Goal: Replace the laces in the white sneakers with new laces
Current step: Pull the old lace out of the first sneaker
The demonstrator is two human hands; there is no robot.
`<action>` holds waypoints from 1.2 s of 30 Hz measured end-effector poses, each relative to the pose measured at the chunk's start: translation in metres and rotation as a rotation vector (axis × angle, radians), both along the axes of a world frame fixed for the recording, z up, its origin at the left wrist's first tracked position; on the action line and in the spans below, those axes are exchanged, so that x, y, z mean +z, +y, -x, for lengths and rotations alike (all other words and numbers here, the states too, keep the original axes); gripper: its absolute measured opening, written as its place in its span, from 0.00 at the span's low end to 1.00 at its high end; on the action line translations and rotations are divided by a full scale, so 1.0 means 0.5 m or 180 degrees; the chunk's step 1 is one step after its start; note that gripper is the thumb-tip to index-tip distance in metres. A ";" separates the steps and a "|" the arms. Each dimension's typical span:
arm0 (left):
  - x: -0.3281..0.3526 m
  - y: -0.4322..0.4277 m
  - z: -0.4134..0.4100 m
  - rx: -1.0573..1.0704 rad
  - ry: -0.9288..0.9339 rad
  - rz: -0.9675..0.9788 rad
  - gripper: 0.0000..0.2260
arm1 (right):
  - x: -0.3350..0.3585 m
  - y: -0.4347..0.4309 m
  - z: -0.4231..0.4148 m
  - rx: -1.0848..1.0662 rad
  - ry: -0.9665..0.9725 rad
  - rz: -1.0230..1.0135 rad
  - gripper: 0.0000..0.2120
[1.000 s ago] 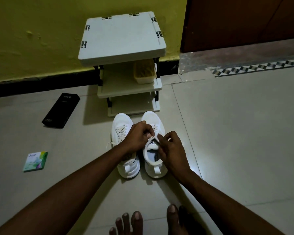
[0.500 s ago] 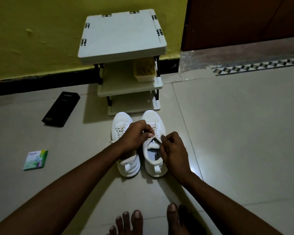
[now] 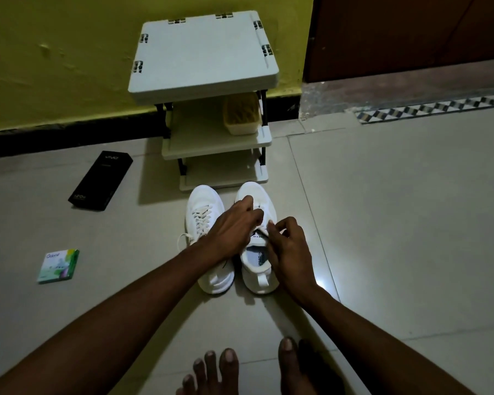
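Left hand (image 3: 234, 226) slid toeward on sneaker (image 3: 257, 277)

Two sneakers (image 3: 204, 202) (image 3: 260, 280), two hands (image 3: 234, 232) (image 3: 290, 246), two boxes (image 3: 101, 180) (image 3: 58, 266), one rack (image 3: 203, 52), one tub (image 3: 242, 114).

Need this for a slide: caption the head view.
Left hand and right hand work the lace of one white sneaker beside its laced mate, near a shelf.

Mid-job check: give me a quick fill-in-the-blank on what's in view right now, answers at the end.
The left hand and right hand both grip the lace of the sneaker on the pair's ___ side.
The yellow basket sits on the rack's ___ shelf.
The Odonil box lies nearer the person than the ___ vivo box.
Answers: right, middle, black.
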State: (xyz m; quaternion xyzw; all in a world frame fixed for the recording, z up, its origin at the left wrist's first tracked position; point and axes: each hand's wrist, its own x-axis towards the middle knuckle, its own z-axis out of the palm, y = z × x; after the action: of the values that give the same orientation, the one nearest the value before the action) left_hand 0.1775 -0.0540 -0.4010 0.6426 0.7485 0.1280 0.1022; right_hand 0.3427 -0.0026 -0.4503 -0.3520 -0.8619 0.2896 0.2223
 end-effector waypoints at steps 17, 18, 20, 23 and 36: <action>0.024 -0.003 0.012 0.0880 -0.1747 0.0214 0.06 | 0.011 0.024 0.003 -0.0104 0.0534 0.0282 0.16; 0.023 -0.004 0.013 0.0891 -0.1721 0.0213 0.07 | 0.016 0.029 0.005 -0.0052 0.0499 0.0197 0.15; 0.021 -0.004 0.011 0.0878 -0.1573 0.0137 0.06 | 0.023 0.037 0.011 0.0070 0.0354 -0.0042 0.11; 0.019 -0.007 0.010 0.0841 -0.1437 -0.0125 0.04 | 0.029 0.041 0.019 0.0194 0.0109 -0.0382 0.06; -0.011 -0.015 -0.014 0.0942 -0.1458 -0.0614 0.02 | 0.045 0.042 0.016 0.0075 0.0267 -0.0221 0.14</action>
State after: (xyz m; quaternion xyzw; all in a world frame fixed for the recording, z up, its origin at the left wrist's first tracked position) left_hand 0.1843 -0.0617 -0.4065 0.4875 0.7759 0.3539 0.1872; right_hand 0.3348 0.0184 -0.4278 -0.3214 -0.8654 0.2767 0.2668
